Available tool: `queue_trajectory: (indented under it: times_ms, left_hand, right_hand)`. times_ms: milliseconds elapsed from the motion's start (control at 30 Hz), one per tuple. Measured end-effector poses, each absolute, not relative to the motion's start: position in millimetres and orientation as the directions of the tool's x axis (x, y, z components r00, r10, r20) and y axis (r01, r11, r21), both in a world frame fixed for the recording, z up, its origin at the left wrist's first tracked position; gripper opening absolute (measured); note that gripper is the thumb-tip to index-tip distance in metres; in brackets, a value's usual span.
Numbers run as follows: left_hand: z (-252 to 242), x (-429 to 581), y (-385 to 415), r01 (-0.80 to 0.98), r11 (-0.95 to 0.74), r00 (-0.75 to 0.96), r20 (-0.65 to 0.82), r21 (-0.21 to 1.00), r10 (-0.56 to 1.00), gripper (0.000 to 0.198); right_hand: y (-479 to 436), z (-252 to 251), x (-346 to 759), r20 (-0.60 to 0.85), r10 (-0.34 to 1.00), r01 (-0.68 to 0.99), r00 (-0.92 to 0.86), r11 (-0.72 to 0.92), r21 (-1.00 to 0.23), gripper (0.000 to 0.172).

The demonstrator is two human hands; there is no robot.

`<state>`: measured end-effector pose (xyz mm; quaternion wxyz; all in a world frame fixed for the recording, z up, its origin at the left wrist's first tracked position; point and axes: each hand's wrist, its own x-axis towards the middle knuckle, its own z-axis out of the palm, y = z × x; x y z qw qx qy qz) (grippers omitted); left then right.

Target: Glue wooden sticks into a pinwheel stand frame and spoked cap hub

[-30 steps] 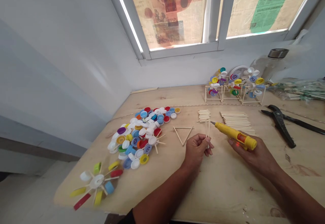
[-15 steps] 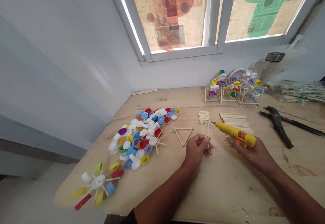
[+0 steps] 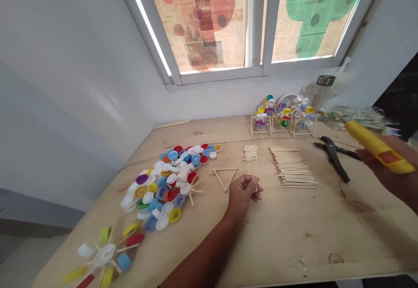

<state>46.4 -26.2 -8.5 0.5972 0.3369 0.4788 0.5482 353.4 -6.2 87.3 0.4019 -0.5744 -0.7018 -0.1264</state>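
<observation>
At the centre of the frame, the left hand (image 3: 243, 192) pinches a pair of thin wooden sticks (image 3: 254, 169) between thumb and fingers, low on their length, probably so that the upper ends stand free of the fingertips; whether the two are joined cannot be told. At the right edge, the right hand (image 3: 393, 179), blurred and partly cut off, is closed around a yellow glue gun (image 3: 380, 148), well apart from the sticks. The short sticks (image 3: 251, 153) and long sticks (image 3: 294, 168) lie in separate rows near the left hand, presumably sorted by length for easy reach. A stick triangle (image 3: 226, 169) lies flat just left of that hand. The left forearm slants up from the lower centre, palm turned inward; the right hand is raised above the table (image 3: 277, 240).
</observation>
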Motion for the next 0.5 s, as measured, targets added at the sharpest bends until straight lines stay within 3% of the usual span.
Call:
queue_trajectory:
  times_ms: [100, 233, 500]
  left_hand:
    - [-7.4, 46.6, -26.4, -0.322, 0.174, -0.061, -0.204, 0.930, 0.977, 0.035]
    - [-5.9, 46.9, -26.1, -0.325, 0.182, -0.053, -0.210, 0.928, 0.976, 0.036]
    - [-5.3, 45.6, -25.7, -0.366, 0.203, -0.007, -0.221, 0.908, 0.975, 0.037]
  right_hand:
    - [-2.2, 49.8, 389.1, 0.530, 0.843, 0.945, -0.086, 0.238, -0.225, 0.026]
    - [-2.1, 22.1, 414.7, 0.357, 0.934, 0.979, 0.005, 0.069, -0.192, 0.025]
    - [8.9, 28.5, 427.0, 0.151, 0.988, 0.983, -0.042, 0.067, -0.168, 0.021]
